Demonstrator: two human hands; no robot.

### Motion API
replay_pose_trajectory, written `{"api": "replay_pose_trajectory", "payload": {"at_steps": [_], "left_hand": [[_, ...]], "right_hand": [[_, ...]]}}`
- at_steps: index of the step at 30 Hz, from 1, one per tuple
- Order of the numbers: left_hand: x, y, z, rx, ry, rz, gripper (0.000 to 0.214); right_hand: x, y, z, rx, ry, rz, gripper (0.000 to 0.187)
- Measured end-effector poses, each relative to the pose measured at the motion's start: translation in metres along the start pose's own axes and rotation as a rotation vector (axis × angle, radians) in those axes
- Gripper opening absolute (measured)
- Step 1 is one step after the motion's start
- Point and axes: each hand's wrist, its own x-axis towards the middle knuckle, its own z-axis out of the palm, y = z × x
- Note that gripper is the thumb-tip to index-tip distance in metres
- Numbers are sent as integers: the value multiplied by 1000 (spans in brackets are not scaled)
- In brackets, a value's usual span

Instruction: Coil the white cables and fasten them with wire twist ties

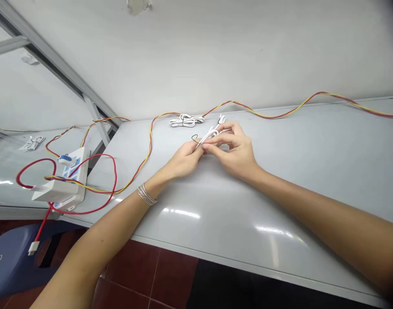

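A coiled white cable (210,134) is held between my two hands above the grey table. My left hand (187,159) grips the near end of the coil, its fingers partly hidden behind the thumb. My right hand (236,149) is closed in a pinch by the same end, thumb and forefinger at a thin black twist tie (196,138). One loose end of the tie sticks out to the left in a curl. Just behind my hands lies another white cable bundle (186,120), bound with black ties.
A red and yellow twisted wire (150,141) runs along the wall to a white power strip (77,167) at left. A red cable (115,180) loops there, its white plug (33,247) hanging over a blue chair (12,262). More white cable (33,143) lies far left.
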Motion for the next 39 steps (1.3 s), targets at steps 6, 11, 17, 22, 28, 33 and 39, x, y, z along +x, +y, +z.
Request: {"api": "replay_pose_trajectory", "payload": {"at_steps": [6,11,17,22,28,33,39], "left_hand": [[2,-2,3,-337,-15,33,33],[1,3,-2,-343,-48,41,45],[1,2,-3,-358,37,-18,54],[1,3,-8,-459,-27,-25,44],[0,7,-10,-453,41,-34,39],[1,7,-9,-458,69,-31,31],[1,5,-7,-505,38,-103,34]], "right_hand": [[5,5,-3,85,-5,155,14],[7,2,-6,103,-68,208,22],[6,0,-5,195,-171,176,28],[5,-2,-6,293,-223,207,31],[3,-5,-6,217,-195,120,27],[2,-7,-5,169,-153,153,23],[4,-7,-6,199,-221,221,24]]}}
